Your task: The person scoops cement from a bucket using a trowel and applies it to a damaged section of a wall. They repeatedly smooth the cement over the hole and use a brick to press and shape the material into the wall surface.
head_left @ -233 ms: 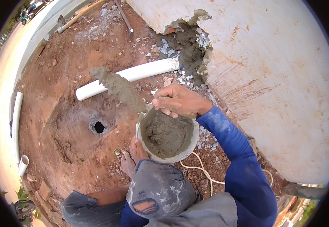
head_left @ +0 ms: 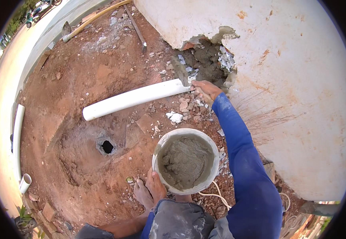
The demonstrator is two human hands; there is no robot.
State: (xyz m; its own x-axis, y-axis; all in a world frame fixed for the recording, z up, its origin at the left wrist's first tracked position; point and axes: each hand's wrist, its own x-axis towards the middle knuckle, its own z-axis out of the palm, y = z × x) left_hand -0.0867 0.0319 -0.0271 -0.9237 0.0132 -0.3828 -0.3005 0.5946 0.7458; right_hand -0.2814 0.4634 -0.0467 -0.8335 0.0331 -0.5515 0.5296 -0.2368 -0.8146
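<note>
My right hand (head_left: 205, 91) is closed on a trowel (head_left: 184, 73), its blade at the broken opening in the white wall, where grey mortar and pale rubble (head_left: 205, 63) fill the cavity. A white pipe (head_left: 129, 99) lies on the soil, its far end just below the blade. My left hand (head_left: 155, 183) grips the left side of a pale bucket (head_left: 157, 159) holding wet grey mortar. My bare foot (head_left: 143, 193) is beside it.
A dark hole (head_left: 107, 146) sits in the red soil (head_left: 81, 87). Short pipes (head_left: 19, 135) lie at left. A yellow-handled tool (head_left: 93, 22) and metal bar (head_left: 137, 28) lie farther off. A cable (head_left: 216, 193) trails by the bucket. Scooters (head_left: 35, 16) stand beyond the curb.
My right hand has moved forward and right from above the bucket to the wall opening with the trowel. The loaded blade has left the space over the pipe's middle.
</note>
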